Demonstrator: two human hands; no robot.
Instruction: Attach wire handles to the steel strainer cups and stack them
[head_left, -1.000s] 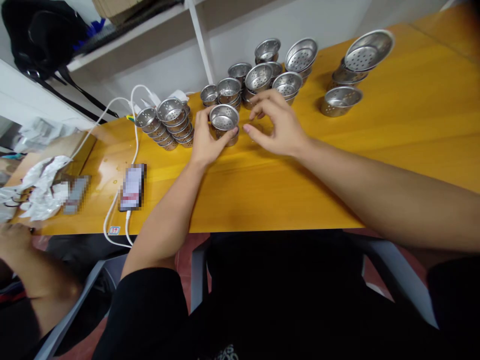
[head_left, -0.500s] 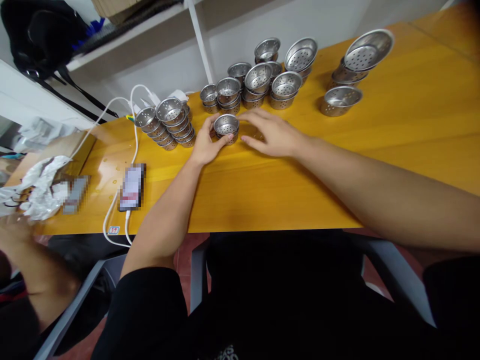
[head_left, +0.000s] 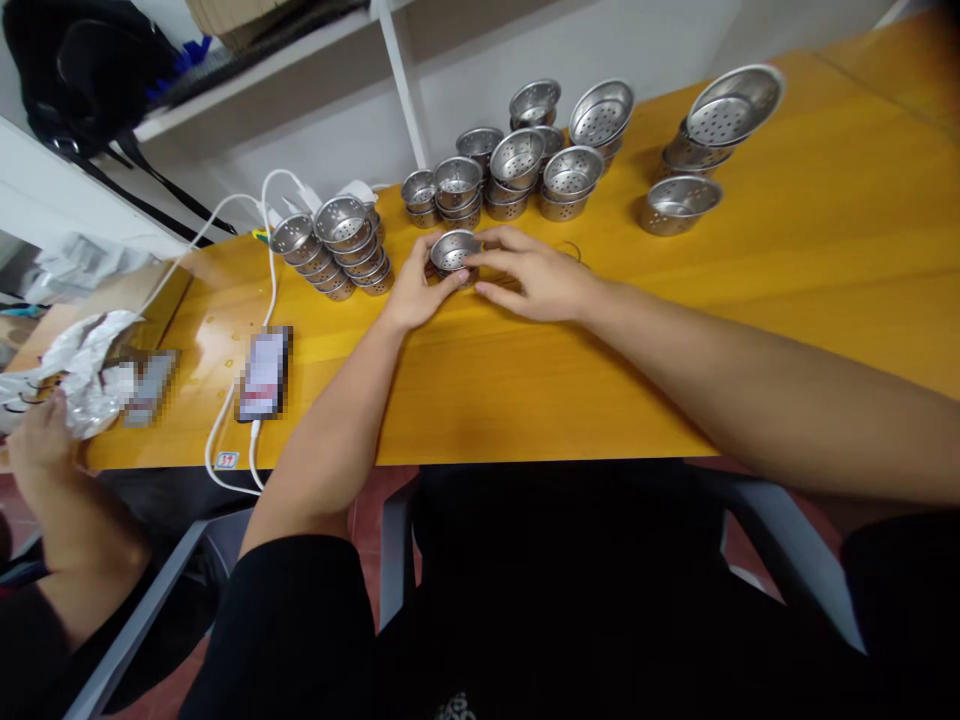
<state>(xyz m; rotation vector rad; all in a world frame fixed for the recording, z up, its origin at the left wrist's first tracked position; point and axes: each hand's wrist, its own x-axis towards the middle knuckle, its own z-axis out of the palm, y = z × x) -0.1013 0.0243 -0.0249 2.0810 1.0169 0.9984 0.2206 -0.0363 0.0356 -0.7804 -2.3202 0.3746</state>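
Observation:
A small perforated steel cup [head_left: 453, 249] stands on the yellow wooden table [head_left: 787, 280] in front of me. My left hand [head_left: 411, 290] curls round its left side, thumb and fingers on the wall. My right hand [head_left: 529, 273] presses its fingertips against the cup's right side, fingers close together. Just behind the hands stand stacks of similar small cups [head_left: 457, 185] and two leaning stacks [head_left: 341, 240] to the left.
Bigger perforated bowls [head_left: 731, 105] stand at the back right. A phone [head_left: 263, 372] on a white cable [head_left: 225, 440] lies at the left. Another person's hand [head_left: 41, 440] touches crumpled paper [head_left: 82, 365] at the far left. White shelving [head_left: 397, 90] rises behind the table.
The cup went from a raised stack height down to the table. My right hand came in from hovering open and closed its fingertips on the cup's right side. The other person's hand rose to the paper.

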